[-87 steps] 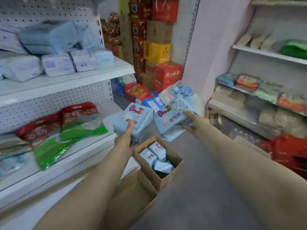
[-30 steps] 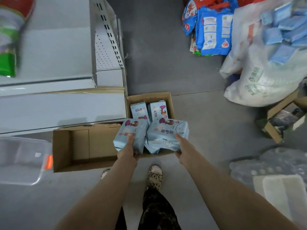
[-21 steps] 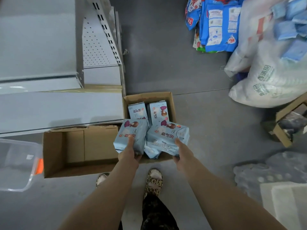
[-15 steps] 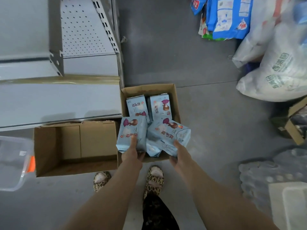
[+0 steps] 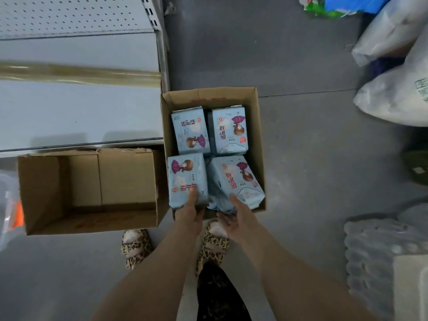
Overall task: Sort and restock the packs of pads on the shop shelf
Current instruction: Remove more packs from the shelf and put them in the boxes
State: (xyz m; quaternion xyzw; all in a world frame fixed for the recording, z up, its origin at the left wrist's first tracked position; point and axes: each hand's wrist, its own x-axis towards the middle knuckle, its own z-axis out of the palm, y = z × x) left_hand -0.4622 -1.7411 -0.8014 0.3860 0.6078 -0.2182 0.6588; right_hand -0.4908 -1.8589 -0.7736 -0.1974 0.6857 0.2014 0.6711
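An open cardboard box (image 5: 258, 126) stands on the floor by the shelf's end. Two light blue packs of pads (image 5: 209, 130) lie flat in its far half. My left hand (image 5: 191, 213) grips another light blue pack (image 5: 186, 179) at its near edge, thumb on top, low in the box's near left. My right hand (image 5: 236, 216) grips a pack (image 5: 236, 181) the same way at the near right, and more blue wrapping shows under that pack. The white shop shelf (image 5: 76, 107) runs along the left.
A larger empty cardboard box (image 5: 46, 188) sits left of the pad box, against the shelf's base. White sacks (image 5: 393, 93) lie at the right, wrapped bundles (image 5: 370, 251) at the lower right. A clear plastic bin (image 5: 7, 205) shows at the left edge. My sandalled feet (image 5: 136, 246) stand below the boxes.
I looked down from the shelves to the floor. Both hands lowered their packs from above the box into its near half, beside the two packs lying there.
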